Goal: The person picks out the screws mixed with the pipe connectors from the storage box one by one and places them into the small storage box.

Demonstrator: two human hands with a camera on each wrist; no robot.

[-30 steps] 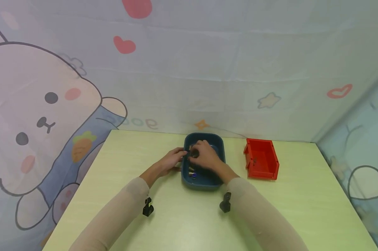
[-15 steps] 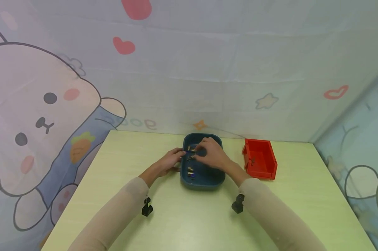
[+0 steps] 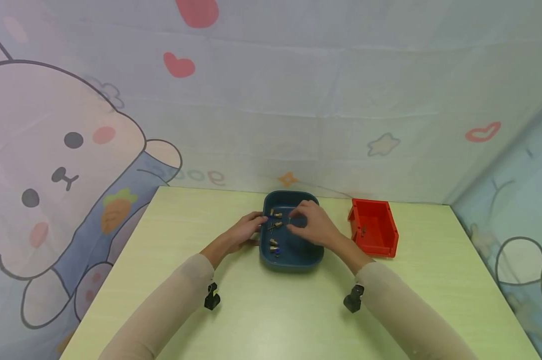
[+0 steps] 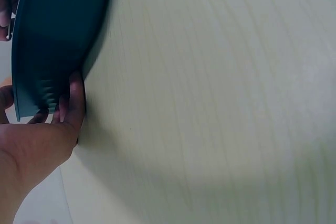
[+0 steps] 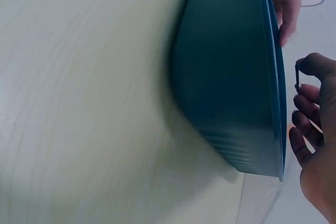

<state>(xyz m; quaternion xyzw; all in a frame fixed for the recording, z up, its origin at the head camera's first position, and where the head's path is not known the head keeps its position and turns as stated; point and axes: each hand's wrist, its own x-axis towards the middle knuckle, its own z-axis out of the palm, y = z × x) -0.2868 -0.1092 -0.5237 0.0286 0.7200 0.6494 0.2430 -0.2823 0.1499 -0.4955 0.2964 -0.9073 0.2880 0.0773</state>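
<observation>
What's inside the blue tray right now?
The blue tray holds several small brass fittings on its left side. The right hand, pinching a small piece, covers the right part.

A dark teal oval plastic tray (image 3: 293,260) sits on the pale yellow-green wood-grain table (image 3: 271,320); right of the tray, a bright red plastic bin (image 3: 373,231); beige sleeves (image 3: 171,300)

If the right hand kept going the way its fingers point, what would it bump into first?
Probably the small brass fittings in the dark blue tray, then the left hand gripping the tray's rim. The right hand points leftward and pinches a thin screw; depth is unclear.
</observation>
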